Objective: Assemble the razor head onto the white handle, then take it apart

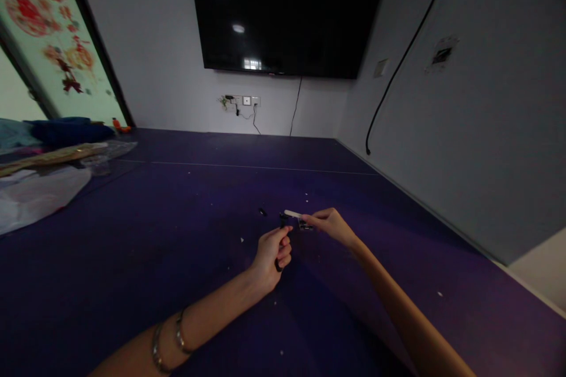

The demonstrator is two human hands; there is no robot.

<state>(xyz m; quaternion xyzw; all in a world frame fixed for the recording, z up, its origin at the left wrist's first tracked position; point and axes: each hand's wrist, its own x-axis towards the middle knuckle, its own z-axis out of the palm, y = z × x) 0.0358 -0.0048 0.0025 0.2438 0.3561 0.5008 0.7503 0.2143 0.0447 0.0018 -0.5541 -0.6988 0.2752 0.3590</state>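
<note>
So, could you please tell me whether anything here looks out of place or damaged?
Yes: small white scraps litter the purple surface like debris, and the dark patch on the right wall has ragged edges, perhaps damage.

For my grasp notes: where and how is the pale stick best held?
The pale stick is probably best pinched at its right end, from the right, as the right hand does: it is slim and straight, and its left end lies close to the black item in the left hand.
</note>
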